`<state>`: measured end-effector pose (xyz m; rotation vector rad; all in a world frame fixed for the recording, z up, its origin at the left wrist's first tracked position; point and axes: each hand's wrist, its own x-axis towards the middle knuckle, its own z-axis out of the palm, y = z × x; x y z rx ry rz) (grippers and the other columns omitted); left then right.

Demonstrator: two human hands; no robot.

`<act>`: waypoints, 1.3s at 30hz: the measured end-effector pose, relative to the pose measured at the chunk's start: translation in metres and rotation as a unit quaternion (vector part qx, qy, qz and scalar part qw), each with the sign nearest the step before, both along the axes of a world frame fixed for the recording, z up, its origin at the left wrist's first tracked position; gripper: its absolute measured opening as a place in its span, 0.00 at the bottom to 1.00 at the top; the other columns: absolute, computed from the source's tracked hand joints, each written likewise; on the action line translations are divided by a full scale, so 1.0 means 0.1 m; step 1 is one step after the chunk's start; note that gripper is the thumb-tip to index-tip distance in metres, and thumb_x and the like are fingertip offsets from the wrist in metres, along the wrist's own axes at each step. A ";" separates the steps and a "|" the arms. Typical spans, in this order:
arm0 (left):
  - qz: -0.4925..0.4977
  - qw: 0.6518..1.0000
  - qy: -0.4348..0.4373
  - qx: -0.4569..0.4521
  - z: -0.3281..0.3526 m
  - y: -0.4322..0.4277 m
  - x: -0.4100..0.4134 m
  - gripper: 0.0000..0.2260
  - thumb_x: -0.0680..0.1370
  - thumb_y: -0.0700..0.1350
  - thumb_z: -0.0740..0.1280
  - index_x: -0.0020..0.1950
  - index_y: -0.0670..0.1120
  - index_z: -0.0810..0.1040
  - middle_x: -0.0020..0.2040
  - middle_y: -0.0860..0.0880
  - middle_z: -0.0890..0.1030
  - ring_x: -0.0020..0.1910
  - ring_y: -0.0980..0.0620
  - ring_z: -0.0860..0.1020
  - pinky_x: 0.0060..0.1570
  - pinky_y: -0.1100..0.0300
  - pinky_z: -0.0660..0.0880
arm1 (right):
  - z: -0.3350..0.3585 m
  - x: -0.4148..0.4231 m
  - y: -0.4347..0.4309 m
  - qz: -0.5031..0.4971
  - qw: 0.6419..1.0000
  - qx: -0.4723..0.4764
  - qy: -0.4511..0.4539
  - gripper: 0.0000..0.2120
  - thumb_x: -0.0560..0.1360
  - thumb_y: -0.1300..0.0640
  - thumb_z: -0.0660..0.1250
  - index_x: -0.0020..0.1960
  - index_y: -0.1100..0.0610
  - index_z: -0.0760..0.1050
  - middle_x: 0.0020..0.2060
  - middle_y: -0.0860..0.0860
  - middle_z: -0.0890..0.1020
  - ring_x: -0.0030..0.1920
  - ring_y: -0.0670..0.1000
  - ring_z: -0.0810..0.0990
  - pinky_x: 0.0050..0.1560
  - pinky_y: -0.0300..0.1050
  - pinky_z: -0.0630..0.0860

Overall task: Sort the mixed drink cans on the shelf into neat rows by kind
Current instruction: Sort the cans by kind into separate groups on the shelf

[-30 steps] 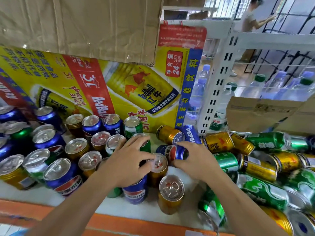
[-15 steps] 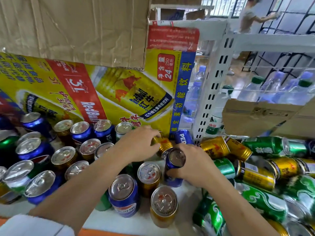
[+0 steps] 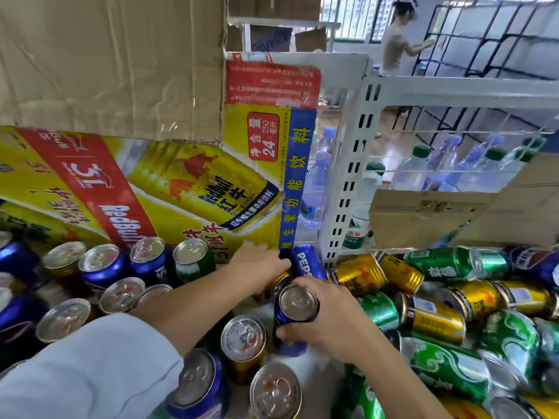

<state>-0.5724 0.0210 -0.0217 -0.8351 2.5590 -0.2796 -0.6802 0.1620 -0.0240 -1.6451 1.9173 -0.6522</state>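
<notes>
My right hand [image 3: 329,325] grips an upright blue Pepsi can [image 3: 298,308] near the middle of the shelf. My left hand [image 3: 260,264] reaches to the back, lying over a gold can [image 3: 280,282], with its fingertips against a blue can on its side [image 3: 307,261]; its grip is hidden. Blue [image 3: 102,264], green [image 3: 193,258] and gold cans stand upright on the left. In front stand a gold can [image 3: 243,343], a blue one [image 3: 199,385] and another gold one [image 3: 276,391]. Green [image 3: 444,263] and gold [image 3: 357,273] cans lie piled on the right.
A yellow Red Bull carton [image 3: 181,192] stands behind the cans under a brown cardboard flap [image 3: 112,62]. A white shelf post [image 3: 348,182] divides the bay. Behind the pile are water bottles [image 3: 423,170] and a cardboard box [image 3: 423,213]. A person [image 3: 393,46] works far back.
My right hand has turned the blue can from lying to upright. My left hand has left the standing cans and moved back toward the lying gold and blue cans.
</notes>
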 end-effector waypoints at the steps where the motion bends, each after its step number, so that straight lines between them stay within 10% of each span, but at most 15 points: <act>1: 0.005 1.000 0.018 -0.001 0.03 -0.01 0.01 0.29 0.71 0.50 0.75 0.67 0.49 0.66 0.63 0.45 0.74 0.63 0.42 0.72 0.55 0.49 0.68 | 0.03 -0.03 -0.01 0.014 1.000 0.015 -0.015 0.26 0.60 0.37 0.77 0.54 0.42 0.75 0.48 0.37 0.80 0.48 0.40 0.78 0.50 0.39 0.75; 5: 0.077 0.987 0.134 0.041 0.21 -0.06 0.21 0.32 0.68 0.60 0.74 0.64 0.47 0.67 0.60 0.46 0.77 0.57 0.44 0.77 0.46 0.54 0.72 | 0.16 -0.19 -0.11 0.023 0.997 0.037 -0.065 0.08 0.75 0.40 0.65 0.48 0.41 0.79 0.44 0.37 0.82 0.46 0.36 0.79 0.49 0.34 0.75; 22: 0.197 0.950 0.201 0.138 0.13 0.10 0.71 0.33 0.76 0.63 0.63 0.76 0.49 0.61 0.74 0.46 0.66 0.73 0.47 0.63 0.70 0.50 0.60 | -0.12 -0.14 -0.72 -0.014 0.925 0.131 0.357 0.17 0.80 0.63 0.55 0.68 0.57 0.58 0.58 0.59 0.78 0.57 0.62 0.79 0.47 0.52 0.73; 26: 0.205 0.953 0.187 0.120 0.09 0.22 0.77 0.35 0.78 0.64 0.59 0.79 0.52 0.51 0.79 0.48 0.56 0.77 0.49 0.53 0.75 0.46 0.49 | -0.11 -0.18 -0.72 -0.014 0.939 0.116 0.324 0.22 0.79 0.59 0.60 0.70 0.54 0.58 0.57 0.58 0.78 0.55 0.61 0.79 0.47 0.52 0.74; 31: 0.200 0.952 0.220 0.073 0.10 0.28 0.76 0.31 0.78 0.63 0.58 0.78 0.54 0.55 0.76 0.52 0.64 0.74 0.52 0.62 0.75 0.45 0.48 | 0.02 -0.26 -0.69 -0.067 0.991 0.101 0.064 0.38 0.66 0.41 0.73 0.70 0.54 0.66 0.63 0.54 0.77 0.59 0.54 0.77 0.60 0.52 0.74; 39: 0.203 0.948 0.235 0.068 0.07 0.30 0.77 0.30 0.78 0.62 0.58 0.77 0.55 0.56 0.75 0.53 0.65 0.72 0.52 0.65 0.73 0.48 0.50 | 0.28 -0.21 -0.75 -0.043 0.994 0.042 0.095 0.24 0.68 0.48 0.74 0.55 0.54 0.65 0.44 0.48 0.75 0.45 0.51 0.75 0.43 0.46 0.72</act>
